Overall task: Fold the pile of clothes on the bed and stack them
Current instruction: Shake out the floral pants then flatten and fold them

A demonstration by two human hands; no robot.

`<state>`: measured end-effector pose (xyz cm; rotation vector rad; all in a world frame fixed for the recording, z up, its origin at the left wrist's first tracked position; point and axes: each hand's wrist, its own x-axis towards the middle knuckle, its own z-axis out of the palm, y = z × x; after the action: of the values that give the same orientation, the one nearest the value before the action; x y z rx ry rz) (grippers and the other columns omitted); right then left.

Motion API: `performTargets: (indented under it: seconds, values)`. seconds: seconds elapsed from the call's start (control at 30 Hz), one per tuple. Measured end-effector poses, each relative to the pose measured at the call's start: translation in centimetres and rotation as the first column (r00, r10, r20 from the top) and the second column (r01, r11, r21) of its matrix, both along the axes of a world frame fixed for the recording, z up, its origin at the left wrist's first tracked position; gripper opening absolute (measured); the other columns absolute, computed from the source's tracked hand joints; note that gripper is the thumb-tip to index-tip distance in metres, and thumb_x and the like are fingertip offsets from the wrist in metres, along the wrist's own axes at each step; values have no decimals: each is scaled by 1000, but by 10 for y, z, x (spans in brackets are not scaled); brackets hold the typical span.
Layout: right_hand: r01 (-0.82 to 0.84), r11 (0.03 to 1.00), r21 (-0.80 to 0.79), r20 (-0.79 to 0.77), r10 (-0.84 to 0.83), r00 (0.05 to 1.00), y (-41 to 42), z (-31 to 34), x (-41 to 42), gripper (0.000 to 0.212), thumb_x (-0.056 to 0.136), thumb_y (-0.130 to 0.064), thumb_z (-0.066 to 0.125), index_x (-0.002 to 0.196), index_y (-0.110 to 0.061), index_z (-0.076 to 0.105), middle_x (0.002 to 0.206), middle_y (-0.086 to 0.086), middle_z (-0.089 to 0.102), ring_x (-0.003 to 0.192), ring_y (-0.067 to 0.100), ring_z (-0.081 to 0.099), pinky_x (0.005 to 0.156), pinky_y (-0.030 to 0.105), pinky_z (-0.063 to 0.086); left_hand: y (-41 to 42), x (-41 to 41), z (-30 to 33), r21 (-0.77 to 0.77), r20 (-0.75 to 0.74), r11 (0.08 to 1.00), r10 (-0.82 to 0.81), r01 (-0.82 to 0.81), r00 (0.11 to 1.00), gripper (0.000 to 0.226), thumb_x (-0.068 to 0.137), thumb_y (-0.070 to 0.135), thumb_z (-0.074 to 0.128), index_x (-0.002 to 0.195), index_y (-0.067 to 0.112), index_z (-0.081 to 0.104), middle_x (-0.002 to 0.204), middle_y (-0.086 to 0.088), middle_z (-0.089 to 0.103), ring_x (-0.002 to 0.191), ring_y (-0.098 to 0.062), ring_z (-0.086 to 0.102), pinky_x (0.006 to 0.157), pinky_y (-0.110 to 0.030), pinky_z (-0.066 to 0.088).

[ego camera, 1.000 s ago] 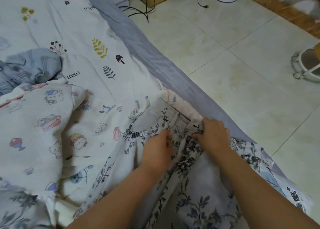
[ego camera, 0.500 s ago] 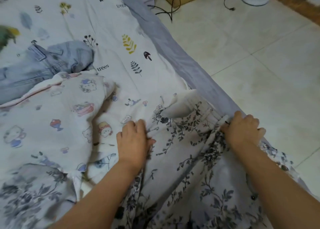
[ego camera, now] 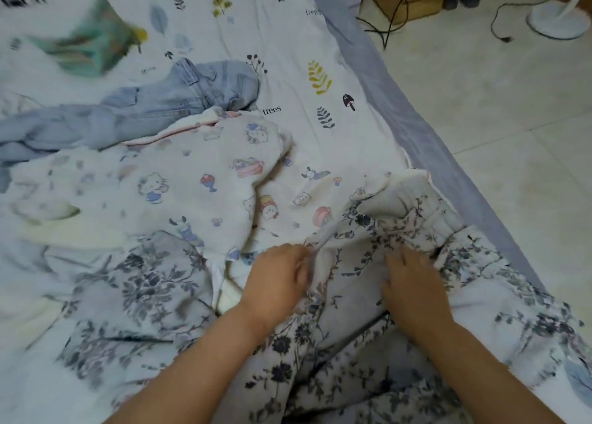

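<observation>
two hands work at the lower centre of the frame, near each other but not touching, both on the floral garment (ego camera: 362,353) spread over the bed's near edge. the left hand (ego camera: 278,279) has its fingers curled and pinches a fold of the floral cloth at its right side. the right hand (ego camera: 411,284) lies on the same cloth with fingers spread forward toward the gathered waistband (ego camera: 426,212); whether it grips the fabric or only presses it, i cannot tell. the waistband sits bunched at centre right, just beside the grey edge of the bed (ego camera: 416,126). left of it, a white cartoon-print garment (ego camera: 166,183) lies rumpled across the middle of the frame, partly over pale blue jeans (ego camera: 179,103) at upper left. a blurred green item (ego camera: 86,45) sits farther up left. the leaf-print bedsheet (ego camera: 288,55) shows at upper centre. tiled floor (ego camera: 496,119) fills the right side, with black cables (ego camera: 394,10) and a white fan base (ego camera: 557,20) at the upper right.
</observation>
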<state>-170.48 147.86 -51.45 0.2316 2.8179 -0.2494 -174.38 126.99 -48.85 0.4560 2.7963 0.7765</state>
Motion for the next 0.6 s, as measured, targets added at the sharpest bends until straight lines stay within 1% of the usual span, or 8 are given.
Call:
performTargets:
  seconds: [0.1, 0.17, 0.27, 0.37, 0.43, 0.5, 0.57, 0.6]
  values:
    - [-232, 964, -131, -11, 232, 973, -49, 22, 16, 46, 95, -29, 39, 139, -15, 35, 141, 7, 35, 127, 23, 34, 107, 33, 31, -45, 29, 21, 43, -10, 980, 196, -195, 981, 17, 81, -2, 53, 85, 10, 65, 81, 0, 65, 74, -16, 56, 62, -20, 38]
    - [-321, 902, -287, -25, 328, 944, -86, 32, 29, 51, 94, -39, 41, 141, -20, 32, 143, 2, 31, 130, 20, 28, 111, 36, 28, -80, 51, 25, 11, -16, 957, 289, -288, 957, 25, 75, -9, 54, 78, 14, 62, 75, 5, 58, 69, -12, 50, 60, -13, 33]
    - [-434, 788, -436, 42, 500, 865, -143, 32, 44, 75, 87, -53, 48, 148, -29, 13, 157, -1, 4, 143, 19, 1, 116, 41, 5, -133, 84, 22, -123, -1, 941, 318, -316, 948, 33, 63, -13, 63, 88, 7, 67, 87, -7, 64, 80, -27, 59, 69, -31, 48]
    - [-594, 696, -403, 122, 684, 719, -192, 21, 54, 102, 76, -60, 61, 148, -33, -6, 155, -4, -20, 141, 20, -24, 109, 51, -17, -174, 113, 7, -281, 48, 941, 208, -186, 977, 48, 55, -9, 75, 102, 1, 68, 109, -19, 65, 96, -36, 64, 78, -45, 54]
    - [-690, 672, -268, 203, 740, 642, -212, 11, 59, 98, 74, -54, 67, 147, -25, 9, 156, 2, -11, 143, 26, -16, 105, 62, -16, -195, 126, -6, -268, 95, 957, 138, -108, 986, 58, 60, -12, 70, 117, 1, 62, 128, -21, 55, 114, -36, 58, 92, -48, 49]
    - [-731, 665, -154, 231, 744, 628, -224, 11, 63, 76, 77, -45, 68, 139, -18, 31, 151, 11, 16, 141, 31, 10, 108, 65, -5, -211, 135, -16, -214, 160, 975, 99, -63, 982, 68, 76, -8, 54, 140, 10, 40, 153, -10, 22, 137, -25, 34, 113, -31, 25]
    - [-757, 650, -67, 132, 757, 639, -228, 12, 66, 59, 78, -45, 67, 126, -16, 46, 131, 13, 45, 126, 29, 41, 109, 54, 18, -225, 141, -27, -167, 250, 986, 35, 8, 968, 76, 83, -1, 46, 149, 21, 15, 152, 5, -12, 144, -13, 12, 113, -15, 5]
    - [-760, 649, -27, 69, 760, 646, -227, 14, 67, 55, 75, -49, 70, 117, -18, 54, 118, 9, 57, 112, 24, 53, 105, 45, 30, -230, 142, -31, -170, 270, 984, 1, 47, 963, 79, 84, 5, 49, 149, 24, 9, 149, 8, -20, 145, -10, 4, 113, -17, 2]
